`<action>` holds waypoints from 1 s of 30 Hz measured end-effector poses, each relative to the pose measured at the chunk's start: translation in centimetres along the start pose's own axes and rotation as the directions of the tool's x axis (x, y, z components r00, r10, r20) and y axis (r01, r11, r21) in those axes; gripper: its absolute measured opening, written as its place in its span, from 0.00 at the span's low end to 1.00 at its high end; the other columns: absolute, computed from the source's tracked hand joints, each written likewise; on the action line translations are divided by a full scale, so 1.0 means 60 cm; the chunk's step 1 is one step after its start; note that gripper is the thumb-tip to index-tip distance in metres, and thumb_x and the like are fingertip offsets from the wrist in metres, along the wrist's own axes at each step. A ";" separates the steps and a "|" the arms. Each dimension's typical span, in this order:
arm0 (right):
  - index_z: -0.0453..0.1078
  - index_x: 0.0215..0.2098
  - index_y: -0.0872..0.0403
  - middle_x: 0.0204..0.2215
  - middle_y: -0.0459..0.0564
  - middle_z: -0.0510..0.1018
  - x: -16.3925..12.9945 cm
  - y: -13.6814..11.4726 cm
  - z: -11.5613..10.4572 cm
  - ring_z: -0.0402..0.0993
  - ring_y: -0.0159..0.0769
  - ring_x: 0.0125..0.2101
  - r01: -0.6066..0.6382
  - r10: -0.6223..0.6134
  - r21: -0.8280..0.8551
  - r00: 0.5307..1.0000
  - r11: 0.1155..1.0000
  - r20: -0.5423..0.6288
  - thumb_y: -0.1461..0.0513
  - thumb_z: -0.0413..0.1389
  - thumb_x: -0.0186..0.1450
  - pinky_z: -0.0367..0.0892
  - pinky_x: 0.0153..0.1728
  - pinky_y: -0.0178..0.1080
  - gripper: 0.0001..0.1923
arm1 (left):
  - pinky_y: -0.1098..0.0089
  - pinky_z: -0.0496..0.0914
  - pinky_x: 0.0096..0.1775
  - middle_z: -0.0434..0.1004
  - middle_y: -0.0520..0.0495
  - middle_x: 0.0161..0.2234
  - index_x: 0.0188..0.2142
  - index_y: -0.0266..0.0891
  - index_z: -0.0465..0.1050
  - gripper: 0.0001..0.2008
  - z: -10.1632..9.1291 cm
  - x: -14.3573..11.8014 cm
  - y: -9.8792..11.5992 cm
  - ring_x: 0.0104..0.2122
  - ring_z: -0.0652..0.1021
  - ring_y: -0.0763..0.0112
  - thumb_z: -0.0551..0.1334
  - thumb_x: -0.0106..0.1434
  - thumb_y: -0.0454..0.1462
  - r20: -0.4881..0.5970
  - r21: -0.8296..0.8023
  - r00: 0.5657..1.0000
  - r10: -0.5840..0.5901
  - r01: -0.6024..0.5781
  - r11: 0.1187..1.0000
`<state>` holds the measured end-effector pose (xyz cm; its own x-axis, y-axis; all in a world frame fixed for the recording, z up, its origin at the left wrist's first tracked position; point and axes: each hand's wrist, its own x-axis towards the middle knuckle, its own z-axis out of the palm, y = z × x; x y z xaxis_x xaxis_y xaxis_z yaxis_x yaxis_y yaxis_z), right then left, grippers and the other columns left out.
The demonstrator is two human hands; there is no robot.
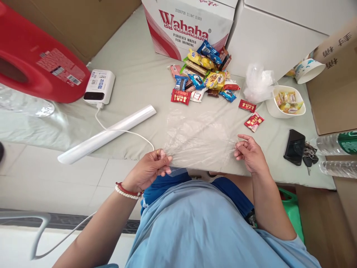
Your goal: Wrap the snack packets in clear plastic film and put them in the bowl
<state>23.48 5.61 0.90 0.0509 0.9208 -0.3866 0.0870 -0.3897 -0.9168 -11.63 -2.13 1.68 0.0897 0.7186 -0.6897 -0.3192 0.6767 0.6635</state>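
A clear plastic bag (199, 139) is stretched flat between my two hands over the near edge of the covered table. My left hand (154, 163) pinches its left corner, thumb against the fingers. On the other side, my right hand (248, 150) grips the right corner between thumb and fingers. Beyond the bag lies a pile of wrapped snacks (206, 74) in blue, yellow and red packets. Two red packets, one darker (247, 105) and one lighter (253, 121), rest apart from the pile, past my right hand.
A Wahaba-type water carton (189, 28) stands behind the snacks. On the right are a white bowl (287, 102) of yellow packets, crumpled plastic bags (259, 83), a black phone (295, 147) and keys (309, 154). A white tube (108, 134), cable, power bank (99, 86) and red jug (41, 56) occupy the left.
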 end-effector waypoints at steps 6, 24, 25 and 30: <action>0.56 0.68 0.47 0.42 0.50 0.82 -0.021 -0.002 0.010 0.57 0.22 0.17 -0.103 0.109 -0.037 0.975 0.994 0.195 0.45 0.69 0.58 0.52 0.15 0.31 0.47 | 0.82 0.67 0.18 0.73 0.58 0.22 0.30 0.40 0.61 0.32 0.016 0.007 -0.004 0.20 0.77 0.79 0.82 0.41 0.49 -0.100 -0.077 0.993 0.060 -0.068 0.995; 0.64 0.62 0.50 0.22 0.39 0.73 -0.061 0.028 -0.058 0.61 0.30 0.19 -0.095 0.155 -0.254 0.961 0.963 0.230 0.48 0.68 0.59 0.54 0.19 0.33 0.37 | 0.78 0.53 0.17 0.61 0.63 0.17 0.29 0.43 0.60 0.27 -0.007 0.000 -0.028 0.14 0.66 0.79 0.77 0.48 0.50 -0.185 0.306 0.968 0.170 -0.108 0.946; 0.65 0.61 0.49 0.22 0.39 0.73 -0.064 0.031 -0.063 0.64 0.33 0.21 -0.077 0.144 -0.283 0.963 0.956 0.226 0.48 0.68 0.58 0.57 0.20 0.35 0.36 | 0.77 0.56 0.18 0.63 0.63 0.18 0.30 0.43 0.61 0.26 -0.011 -0.004 -0.026 0.14 0.66 0.79 0.76 0.48 0.49 -0.211 0.348 0.956 0.205 -0.123 0.929; 0.73 0.55 0.45 0.31 0.46 0.80 -0.066 0.020 -0.101 0.73 0.39 0.27 0.089 -0.044 -0.531 0.994 0.842 0.097 0.46 0.66 0.61 0.69 0.30 0.43 0.27 | 0.72 0.65 0.27 0.70 0.56 0.25 0.33 0.43 0.67 0.13 0.003 -0.022 -0.001 0.22 0.69 0.74 0.69 0.60 0.45 -0.370 0.656 0.757 0.539 -0.198 0.728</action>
<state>29.43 1.40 1.94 -0.0497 0.9341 -0.3536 0.6066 -0.2530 -0.7536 -11.58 -3.08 2.58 -0.4535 0.8488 -0.2717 0.3686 0.4562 0.8100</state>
